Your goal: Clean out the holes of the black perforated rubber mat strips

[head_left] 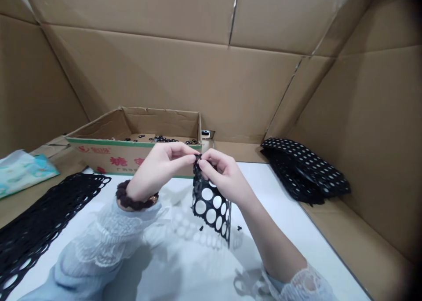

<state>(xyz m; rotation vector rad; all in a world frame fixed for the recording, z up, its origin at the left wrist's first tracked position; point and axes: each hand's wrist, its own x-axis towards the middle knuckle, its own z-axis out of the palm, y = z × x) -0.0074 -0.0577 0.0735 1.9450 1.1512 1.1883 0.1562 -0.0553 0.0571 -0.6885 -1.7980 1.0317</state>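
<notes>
A black perforated sheet (208, 204) with rows of round holes hangs above the white table, pinched at its top edge by both hands. My left hand (161, 162) comes from the left, thumb and forefinger closed on the top corner. Right beside it, my right hand (227, 173) grips the same edge with thumb and fingers. The two sets of fingertips nearly touch. Whatever small piece may sit between them is hidden. Under the sheet, small black scraps (239, 228) lie on the table.
Behind the hands stands a cardboard box (99, 153) with several black rings (161, 139) inside. Stacked black perforated sheets (42, 222) lie at left, near a teal-and-white packet (29, 171). More perforated sheets (303, 167) are piled at right. Cardboard walls (171, 72) surround the table (280, 230).
</notes>
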